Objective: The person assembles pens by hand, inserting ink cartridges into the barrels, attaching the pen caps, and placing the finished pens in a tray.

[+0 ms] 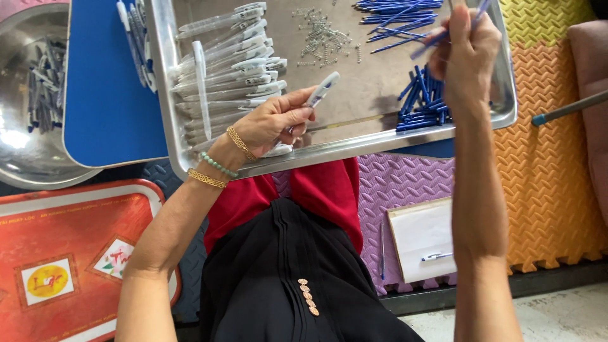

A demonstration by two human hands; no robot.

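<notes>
A steel tray point(487, 120) is lying across the person's lap, taking up most of the view. It is holding a stack of clear barrels point(228, 69) at its left end, a scatter of small springs point(323, 35) in the middle, and blue refills point(421, 104) heaped at its right end, with more along the far edge. A round steel bowl point(16, 158) is sitting to the left, holding dark pens point(44, 88). An orange tray point(69, 253) is lying flat below it. The left hand point(269, 123) is hovering over the steel tray's near edge, its grip closing around a clear barrel point(323, 88). The right hand point(465, 54) is pinching a blue refill point(443, 35) above the right-hand heap.
</notes>
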